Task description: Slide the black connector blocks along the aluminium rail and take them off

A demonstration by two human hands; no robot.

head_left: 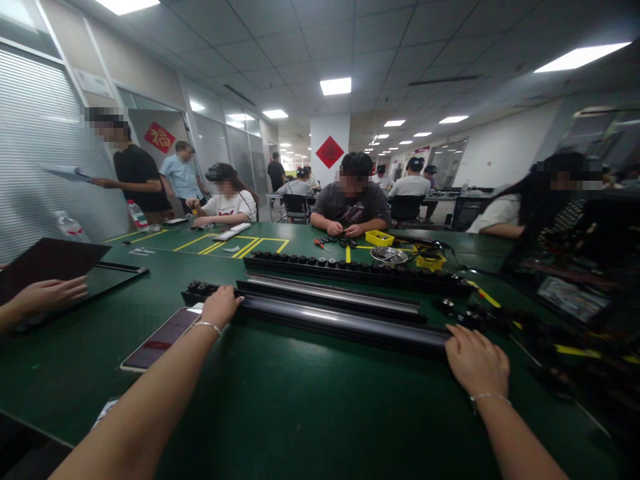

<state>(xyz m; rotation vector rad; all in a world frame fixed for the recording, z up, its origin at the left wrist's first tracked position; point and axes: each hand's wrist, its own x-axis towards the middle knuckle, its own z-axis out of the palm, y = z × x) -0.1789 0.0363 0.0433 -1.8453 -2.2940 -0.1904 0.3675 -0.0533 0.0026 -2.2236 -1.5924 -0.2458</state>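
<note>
A long black rail (340, 321) with a shiny rounded top lies across the green table (300, 407) in front of me. My left hand (219, 306) is closed over its left end. My right hand (475, 362) grips its right end, fingers curled over the edge. A second, similar rail (330, 293) lies just behind the first. Farther back runs a long black strip (350, 270) studded with several round knobs.
A phone (163, 339) lies left of my left arm. Another person's hand (47, 295) rests by a black folder at the far left. A yellow box (379, 238) and a metal bowl (389, 255) sit before a seated person opposite. Dark parts and cables (550, 333) crowd the right.
</note>
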